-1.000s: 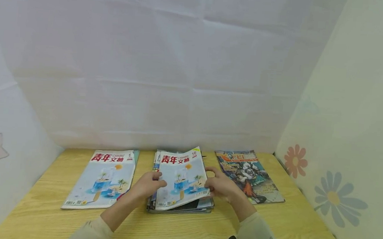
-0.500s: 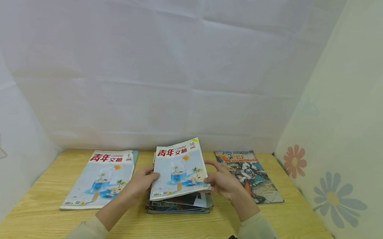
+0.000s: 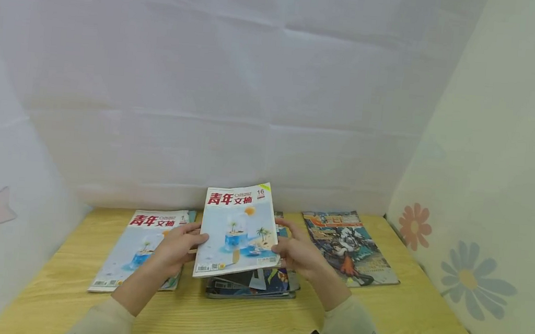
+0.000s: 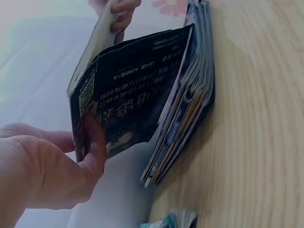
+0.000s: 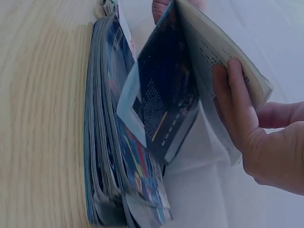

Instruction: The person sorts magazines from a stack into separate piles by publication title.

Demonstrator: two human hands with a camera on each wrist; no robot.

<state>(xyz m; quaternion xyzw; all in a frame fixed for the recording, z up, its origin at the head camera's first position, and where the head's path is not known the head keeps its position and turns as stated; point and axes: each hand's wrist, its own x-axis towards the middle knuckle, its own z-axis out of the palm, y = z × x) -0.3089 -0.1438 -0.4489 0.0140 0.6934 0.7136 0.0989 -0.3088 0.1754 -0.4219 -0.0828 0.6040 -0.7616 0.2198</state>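
Both hands hold a magazine [image 3: 239,222] with red title characters and an iced-drink beach picture, raised and tilted over a magazine stack [image 3: 281,288]. My left hand [image 3: 173,249] pinches its left edge, thumb on the cover. At the right edge my right hand [image 3: 303,253] grips it, thumb on top and fingers [image 5: 240,95] against the inner pages. A dark printed back cover [image 4: 137,90] droops from the held magazine toward the stack in the left wrist view. In the right wrist view this dark sheet [image 5: 166,85] hangs apart from the gripped pages.
A magazine with the same cover [image 3: 116,260] lies at the left of the wooden table [image 3: 208,325], partly behind my left forearm. Another magazine with a dark illustrated cover [image 3: 350,252] lies at the right. White cloth [image 3: 274,83] hangs behind the table.
The magazine has risen from the stack and shifted left and back, with both hands moving along. More of the stack's dark top now shows below it.
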